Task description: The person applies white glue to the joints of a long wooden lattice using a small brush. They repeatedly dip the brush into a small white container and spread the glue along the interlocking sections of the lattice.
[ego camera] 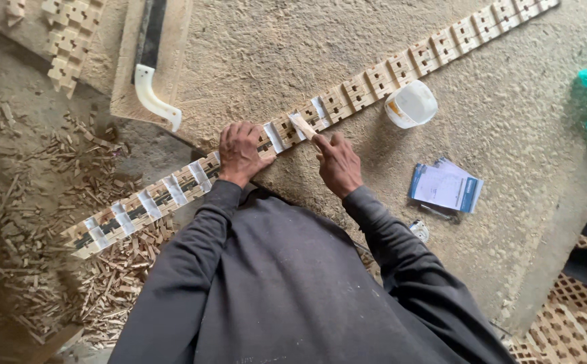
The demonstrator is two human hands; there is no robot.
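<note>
Across a sawdust-covered worktop, a long carved wooden strip (347, 94) runs diagonally from lower left to upper right; the left hand (241, 152) presses flat on it, fingers spread, while the right hand (337, 164), just beside, grips a small wooden stick (303, 126) touching the strip. Open surface lies right, past a white tub (411, 104) and a paper packet (445, 185)
</note>
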